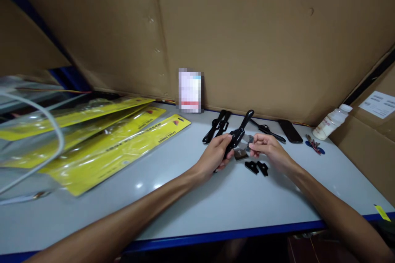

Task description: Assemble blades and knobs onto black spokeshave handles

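Spokeshave (237, 135) sits gripped in our left hand (216, 153); our right hand (268, 144) pinches its blade (249, 139). Beside the spokeshave, loose clamps (256, 167) lie on the bench (185, 197). We could nick a finger if the blade slips.

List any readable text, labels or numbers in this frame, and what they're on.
Nothing can be read.
Yellow plastic package cards: dark print and a red logo, too blurred.
White label on the brown cardboard box: lines too small.
White plastic bottle: faint pink print, unreadable.
White card against the cardboard wall: pixelated.
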